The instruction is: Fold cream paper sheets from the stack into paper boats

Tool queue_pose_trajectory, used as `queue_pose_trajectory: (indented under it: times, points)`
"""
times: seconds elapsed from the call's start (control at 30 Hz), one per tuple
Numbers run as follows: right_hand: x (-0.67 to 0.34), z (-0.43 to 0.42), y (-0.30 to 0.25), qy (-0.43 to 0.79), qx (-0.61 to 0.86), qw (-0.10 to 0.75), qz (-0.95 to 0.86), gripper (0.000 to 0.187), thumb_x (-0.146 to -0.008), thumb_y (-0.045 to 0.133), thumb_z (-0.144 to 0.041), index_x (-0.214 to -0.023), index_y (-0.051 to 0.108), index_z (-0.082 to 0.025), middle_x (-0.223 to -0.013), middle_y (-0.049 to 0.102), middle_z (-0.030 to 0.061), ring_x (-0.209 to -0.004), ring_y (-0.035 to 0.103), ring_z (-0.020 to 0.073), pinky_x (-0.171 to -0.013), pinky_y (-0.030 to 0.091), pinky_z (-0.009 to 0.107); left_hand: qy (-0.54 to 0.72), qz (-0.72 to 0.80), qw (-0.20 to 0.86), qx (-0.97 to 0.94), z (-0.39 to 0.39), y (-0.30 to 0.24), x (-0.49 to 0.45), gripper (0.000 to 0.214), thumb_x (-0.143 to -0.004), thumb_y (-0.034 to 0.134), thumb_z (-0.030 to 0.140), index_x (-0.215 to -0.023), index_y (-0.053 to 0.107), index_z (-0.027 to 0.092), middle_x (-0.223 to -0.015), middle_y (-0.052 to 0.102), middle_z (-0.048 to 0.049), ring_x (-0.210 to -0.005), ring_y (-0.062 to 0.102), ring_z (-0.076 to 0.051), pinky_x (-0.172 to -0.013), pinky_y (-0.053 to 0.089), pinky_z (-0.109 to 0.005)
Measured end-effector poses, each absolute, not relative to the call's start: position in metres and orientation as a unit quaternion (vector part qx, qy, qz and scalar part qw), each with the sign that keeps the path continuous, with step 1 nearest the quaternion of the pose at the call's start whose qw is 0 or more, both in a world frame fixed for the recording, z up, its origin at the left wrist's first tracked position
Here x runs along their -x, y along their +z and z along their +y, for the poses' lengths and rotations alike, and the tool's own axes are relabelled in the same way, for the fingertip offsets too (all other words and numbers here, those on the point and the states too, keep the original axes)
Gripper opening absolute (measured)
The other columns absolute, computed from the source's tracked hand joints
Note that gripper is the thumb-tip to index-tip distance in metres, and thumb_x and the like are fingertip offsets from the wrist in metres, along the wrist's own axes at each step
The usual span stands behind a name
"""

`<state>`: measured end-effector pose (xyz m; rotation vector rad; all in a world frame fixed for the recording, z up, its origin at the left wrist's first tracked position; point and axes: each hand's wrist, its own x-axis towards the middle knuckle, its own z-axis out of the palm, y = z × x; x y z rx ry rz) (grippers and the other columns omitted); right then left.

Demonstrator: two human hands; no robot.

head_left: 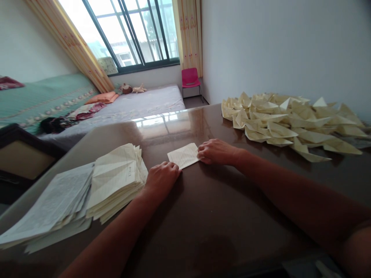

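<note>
A small folded sheet of cream lined paper [183,155] lies on the brown glossy table [208,208], between my two hands. My left hand [164,174] rests at its lower left corner, fingers curled together at the edge. At the paper's right edge, my right hand [215,151] has its fingers bent and closed on it. Left of my left hand is a thick stack of creased cream sheets [116,173]. Beside that stack lies a pile of greyish printed sheets [62,193]. Many folded paper boats [278,119] are heaped beyond my right arm.
A dark chair [24,154] stands at the table's left side. Behind the table is a bed [145,101] with pillows and soft toys, under a window. A pink chair [190,78] stands near the far corner, and a white wall [284,46] runs along the right.
</note>
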<state>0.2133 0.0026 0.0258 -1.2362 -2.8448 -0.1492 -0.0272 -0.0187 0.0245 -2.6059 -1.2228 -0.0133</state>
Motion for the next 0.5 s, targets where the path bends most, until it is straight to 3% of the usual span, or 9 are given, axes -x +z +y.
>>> queue_pose_trajectory:
  times: [0.2, 0.37, 0.5]
  points:
    - [-0.209, 0.003, 0.024, -0.096, 0.417, 0.038, -0.903, 0.017, -0.090, 0.051, -0.020, -0.086, 0.067, -0.018, -0.092, 0.069, 0.0086, -0.096, 0.052, 0.0220, -0.076, 0.030, 0.032, -0.029, -0.404, 0.139, 0.904, -0.014, 0.018, 0.031, 0.018, -0.093, 0.048, 0.024, -0.087, 0.065, 0.020, -0.088, 0.069, -0.0061, -0.083, 0.063, -0.022, -0.063, 0.045, -0.029]
    - [-0.191, -0.010, 0.033, -0.119, 0.398, 0.074, -0.907, 0.017, -0.090, 0.047, -0.021, -0.090, 0.063, -0.016, -0.087, 0.068, 0.0098, -0.088, 0.053, 0.0214, -0.081, 0.028, 0.036, -0.108, -0.384, 0.126, 0.909, -0.006, 0.011, 0.034, 0.019, -0.093, 0.048, 0.020, -0.104, 0.064, 0.022, -0.100, 0.067, -0.0062, -0.096, 0.058, -0.022, -0.071, 0.048, -0.029]
    - [-0.170, -0.031, 0.041, -0.087, 0.338, 0.101, -0.932, 0.019, -0.091, 0.045, -0.021, -0.101, 0.061, -0.018, -0.087, 0.067, 0.0081, -0.086, 0.054, 0.0206, -0.082, 0.029, 0.037, -0.144, -0.356, 0.075, 0.920, -0.003, 0.003, 0.033, 0.018, -0.093, 0.049, 0.023, -0.092, 0.066, 0.021, -0.096, 0.065, -0.0046, -0.087, 0.058, -0.017, -0.073, 0.048, -0.027]
